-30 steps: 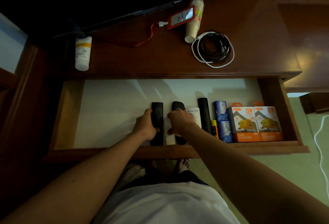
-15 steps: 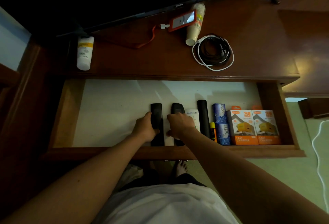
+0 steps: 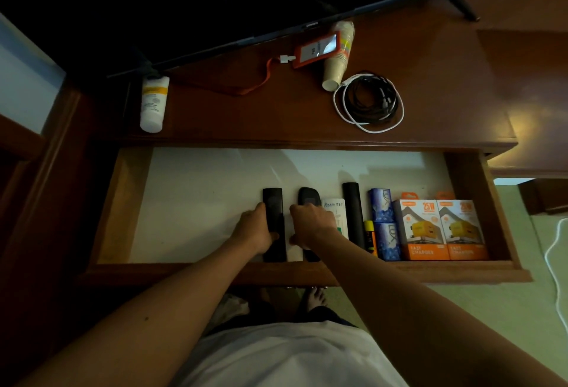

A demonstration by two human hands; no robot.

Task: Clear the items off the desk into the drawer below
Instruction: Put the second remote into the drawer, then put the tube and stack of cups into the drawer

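Two hands: unchanged since the earlier frame; left hand (image 3: pixel 256 231) curled around flat remote (image 3: pixel 273 220), right hand (image 3: pixel 310 222) clasping rounded remote (image 3: pixel 309 199).
Drawer (image 3: pixel 123 202): remotes, charger boxes (image 3: pixel 439 230) at 3 o'clock.
Desk (image 3: pixel 246 119), 12 o'clock: tube (image 3: pixel 152 103), cups (image 3: pixel 338 57), cables (image 3: pixel 368 102).

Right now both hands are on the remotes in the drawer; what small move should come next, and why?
Probably let go of both remotes and lift the left hand toward the white tube. The remotes already lie flat in the drawer, while the tube, lanyard badge, paper cups and cables remain on the desk.
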